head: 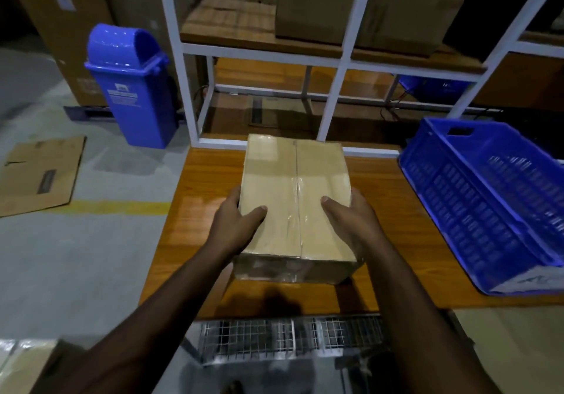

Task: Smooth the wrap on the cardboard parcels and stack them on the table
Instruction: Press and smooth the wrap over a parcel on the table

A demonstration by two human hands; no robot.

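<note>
While gripped at both sides, the parcel (294,198) sits mid-tabletop (198,198).
Left hand (236,226) at 9 o'clock, right hand (351,219) at 3, fingers curled round; thumbs should be swept outward, wrap pressed flat.

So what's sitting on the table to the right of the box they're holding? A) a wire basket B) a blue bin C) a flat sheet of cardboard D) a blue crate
D: a blue crate rests on the table, right of the box gripped by both hands.
</note>
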